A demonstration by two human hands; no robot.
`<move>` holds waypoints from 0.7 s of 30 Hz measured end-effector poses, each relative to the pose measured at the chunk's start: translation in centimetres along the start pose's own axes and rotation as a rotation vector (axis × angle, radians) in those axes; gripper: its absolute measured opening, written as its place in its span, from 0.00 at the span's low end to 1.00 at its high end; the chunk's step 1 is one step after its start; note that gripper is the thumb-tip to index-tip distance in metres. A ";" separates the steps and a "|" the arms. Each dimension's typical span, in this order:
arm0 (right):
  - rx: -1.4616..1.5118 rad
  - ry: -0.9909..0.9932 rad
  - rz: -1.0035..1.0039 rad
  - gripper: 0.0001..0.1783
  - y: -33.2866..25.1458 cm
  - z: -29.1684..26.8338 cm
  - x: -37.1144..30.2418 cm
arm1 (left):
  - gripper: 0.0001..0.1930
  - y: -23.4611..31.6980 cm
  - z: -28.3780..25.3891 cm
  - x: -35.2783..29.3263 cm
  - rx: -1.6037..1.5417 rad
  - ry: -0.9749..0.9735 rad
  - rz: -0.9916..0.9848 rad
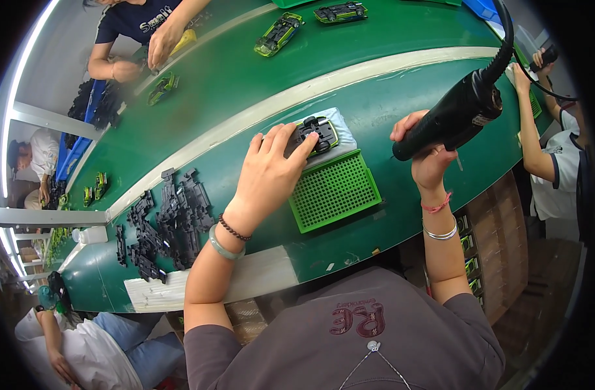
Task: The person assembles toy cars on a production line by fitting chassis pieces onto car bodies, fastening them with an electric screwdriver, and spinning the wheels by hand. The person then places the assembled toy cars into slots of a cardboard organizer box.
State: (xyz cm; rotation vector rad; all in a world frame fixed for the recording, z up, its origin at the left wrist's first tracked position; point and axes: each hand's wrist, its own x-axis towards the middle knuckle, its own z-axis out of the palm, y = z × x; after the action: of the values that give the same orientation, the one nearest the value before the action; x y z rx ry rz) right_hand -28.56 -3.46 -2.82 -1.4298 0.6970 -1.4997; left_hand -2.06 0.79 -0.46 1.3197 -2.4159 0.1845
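Note:
Beyond the green basket, a toy car (pixel 324 144) lies upside down, its black underside and wheels facing up. Beneath it is a light blue cloth pad (pixel 347 134). My left hand (pixel 269 162) grips the car's left side, fingers over its body and thumb near the underside. To the right, my right hand (pixel 433 166) is wrapped around a black electric screwdriver (pixel 448 118), held in the air apart from the car. Its cable rises at the upper right. The screwdriver's tip cannot be made out.
A green perforated basket (pixel 336 193) stands just nearer than the pad. Black plastic chassis parts (pixel 184 211) are heaped at left. More green toy cars (pixel 279 34) lie on the far green surface, past a pale strip (pixel 323 83). Co-workers' hands (pixel 164 49) are across and at the right.

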 end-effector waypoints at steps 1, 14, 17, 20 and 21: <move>-0.001 0.001 0.001 0.51 0.0 0.0 0.0 | 0.22 0.0 0.0 0.1 -0.001 -0.001 0.000; 0.003 0.029 0.004 0.52 -0.2 0.1 -0.1 | 0.14 -0.7 -1.0 2.2 -0.274 0.068 -0.029; -0.012 0.012 0.006 0.52 -0.2 0.2 0.0 | 0.10 -0.6 -1.3 3.7 -0.259 0.043 -0.010; -0.033 0.000 0.014 0.52 -0.4 0.1 -0.1 | 0.09 -0.4 -1.5 4.7 -0.206 -0.066 -0.060; -0.039 -0.011 0.019 0.52 -0.4 0.1 -0.1 | 0.09 -0.4 -1.6 4.9 -0.203 -0.094 -0.083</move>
State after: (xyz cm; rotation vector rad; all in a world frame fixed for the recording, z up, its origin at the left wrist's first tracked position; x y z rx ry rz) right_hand -28.60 -3.21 -2.53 -1.4558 0.7349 -1.4703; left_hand -3.66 -2.79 2.88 1.3588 -2.3772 -0.1444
